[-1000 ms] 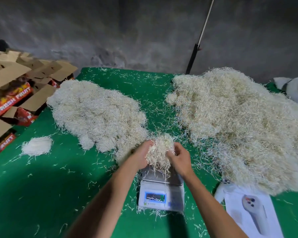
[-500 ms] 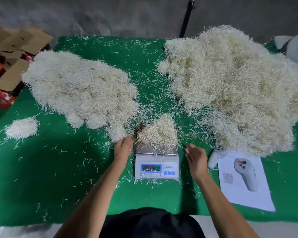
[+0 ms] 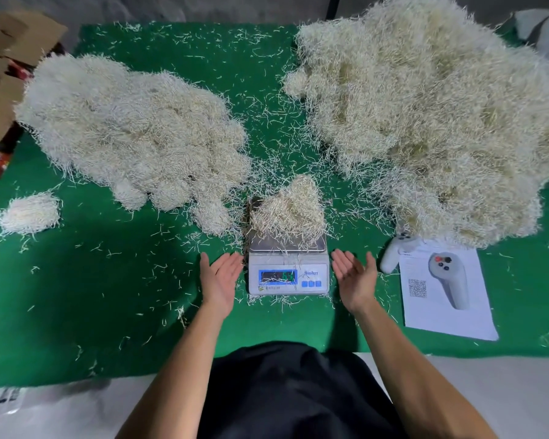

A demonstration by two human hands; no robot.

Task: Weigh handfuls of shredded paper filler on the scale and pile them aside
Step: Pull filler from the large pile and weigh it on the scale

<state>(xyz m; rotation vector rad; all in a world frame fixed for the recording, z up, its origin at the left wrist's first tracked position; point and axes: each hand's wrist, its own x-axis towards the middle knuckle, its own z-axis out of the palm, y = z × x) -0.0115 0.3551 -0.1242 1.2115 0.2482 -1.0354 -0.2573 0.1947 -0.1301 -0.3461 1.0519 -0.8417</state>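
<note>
Cream shredded-paper handful (image 3: 287,213) sits on the scale, both hands off it.

The small white digital scale (image 3: 288,267) stands near the front edge of the green tabletop (image 3: 108,280), its steel pan loaded. The left hand (image 3: 220,280) and right hand (image 3: 355,278) flank it, each grip apart, palms up, holding nothing. Best to let the blurred display settle before reading, then scoop the whole handful, probably toward the left pile (image 3: 133,137).
</note>
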